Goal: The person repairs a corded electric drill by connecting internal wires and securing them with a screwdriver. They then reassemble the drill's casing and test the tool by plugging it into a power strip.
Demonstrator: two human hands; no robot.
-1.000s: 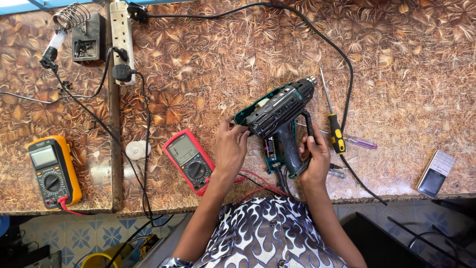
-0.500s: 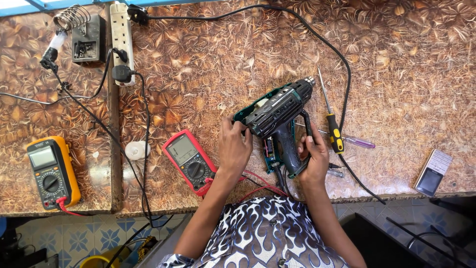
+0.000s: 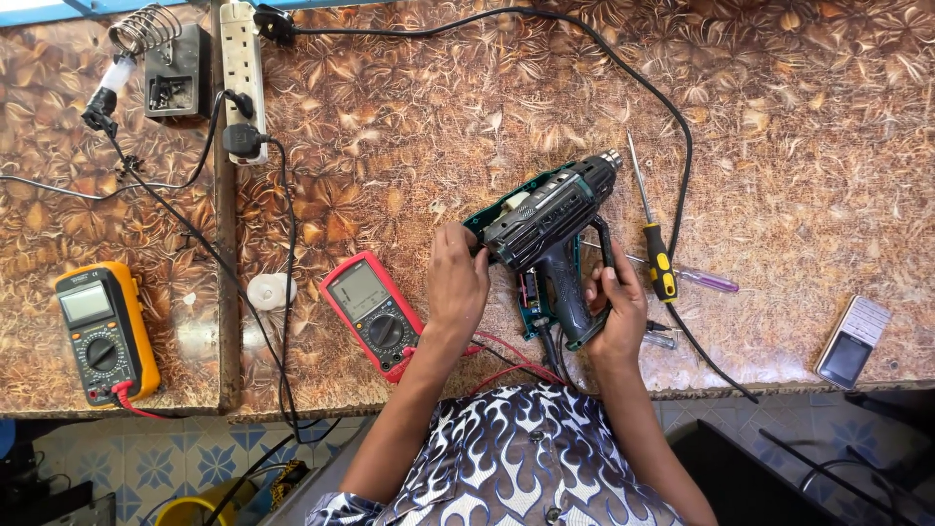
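Observation:
A dark green and black power tool, shaped like a drill or heat gun, lies on the brown patterned table with its casing partly open. My left hand grips its rear end. My right hand wraps around the handle and trigger guard. A black cord runs from the handle's base across the table. Just to the right of the tool lies a screwdriver with a yellow and black handle.
A red multimeter with red leads sits left of my left hand. A yellow multimeter, a soldering iron stand and a white power strip are on the left. A purple screwdriver and a phone lie right.

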